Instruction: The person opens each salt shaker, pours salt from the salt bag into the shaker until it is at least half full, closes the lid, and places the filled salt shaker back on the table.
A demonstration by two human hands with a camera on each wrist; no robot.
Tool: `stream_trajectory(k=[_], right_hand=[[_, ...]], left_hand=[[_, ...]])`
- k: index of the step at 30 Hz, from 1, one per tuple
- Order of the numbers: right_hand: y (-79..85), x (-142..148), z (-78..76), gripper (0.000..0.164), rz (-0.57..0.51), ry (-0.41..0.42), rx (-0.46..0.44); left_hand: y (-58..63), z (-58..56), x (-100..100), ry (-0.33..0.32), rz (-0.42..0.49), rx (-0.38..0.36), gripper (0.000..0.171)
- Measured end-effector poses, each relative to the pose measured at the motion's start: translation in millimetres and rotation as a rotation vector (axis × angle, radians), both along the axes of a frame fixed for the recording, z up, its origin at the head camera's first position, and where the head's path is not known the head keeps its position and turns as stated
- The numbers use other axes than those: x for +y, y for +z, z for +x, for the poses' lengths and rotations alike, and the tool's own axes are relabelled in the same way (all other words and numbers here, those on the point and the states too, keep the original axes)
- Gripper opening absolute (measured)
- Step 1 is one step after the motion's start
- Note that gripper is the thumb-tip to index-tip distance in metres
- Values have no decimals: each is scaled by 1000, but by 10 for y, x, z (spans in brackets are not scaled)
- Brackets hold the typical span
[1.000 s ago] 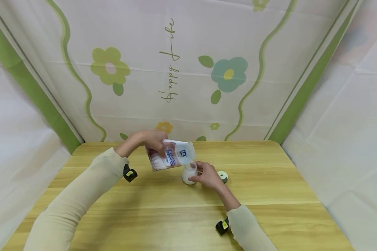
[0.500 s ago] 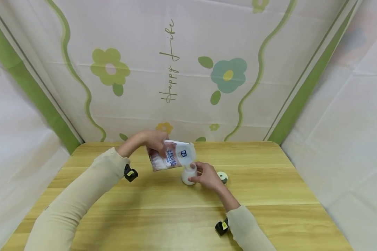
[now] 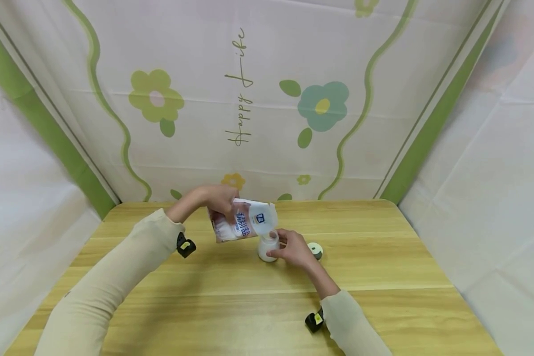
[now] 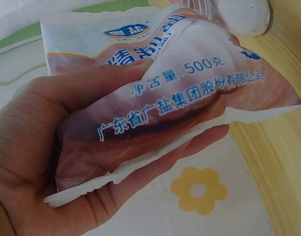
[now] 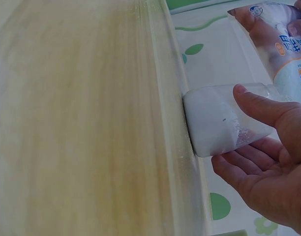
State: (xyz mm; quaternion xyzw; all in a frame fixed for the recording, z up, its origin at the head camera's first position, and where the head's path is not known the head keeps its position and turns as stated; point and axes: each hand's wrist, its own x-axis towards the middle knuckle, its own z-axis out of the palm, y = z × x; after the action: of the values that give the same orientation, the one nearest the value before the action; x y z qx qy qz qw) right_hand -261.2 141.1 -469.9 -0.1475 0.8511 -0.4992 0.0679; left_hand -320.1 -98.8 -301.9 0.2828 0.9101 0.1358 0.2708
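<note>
My left hand (image 3: pixel 219 201) grips a bag of salt (image 3: pixel 240 223), tipped on its side with its open end down to the right. Thumb and fingers close round the bag's lower end in the left wrist view, where the salt bag (image 4: pixel 175 93) shows blue print. Its mouth hangs over a small clear jar (image 3: pixel 267 248) standing upright on the table. White salt fills much of the jar (image 5: pixel 212 120) in the right wrist view. With thumb on one side and fingers on the other, my right hand (image 3: pixel 294 249) holds that jar. The bag's mouth partly covers the jar's rim.
A round lid (image 3: pixel 315 250), white on top with a dark side, lies on the wooden table (image 3: pixel 231 316) just right of my right hand. Behind the table's far edge hangs a flowered cloth (image 3: pixel 196 143). Pale cloth walls stand on both sides.
Hardly anything differs. Bag, jar and both hands keep their places; the view shifts very slightly.
</note>
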Motion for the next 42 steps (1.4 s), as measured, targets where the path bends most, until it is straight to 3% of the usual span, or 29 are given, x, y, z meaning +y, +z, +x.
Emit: stream_trajectory(k=[14, 42], right_hand=[[-22, 16, -17, 56, 13, -8, 15], [-47, 20, -35, 55, 8, -1, 24]], left_hand=[[-2, 0, 20, 28, -9, -19, 19], [-2, 5, 54, 16, -21, -7, 17]])
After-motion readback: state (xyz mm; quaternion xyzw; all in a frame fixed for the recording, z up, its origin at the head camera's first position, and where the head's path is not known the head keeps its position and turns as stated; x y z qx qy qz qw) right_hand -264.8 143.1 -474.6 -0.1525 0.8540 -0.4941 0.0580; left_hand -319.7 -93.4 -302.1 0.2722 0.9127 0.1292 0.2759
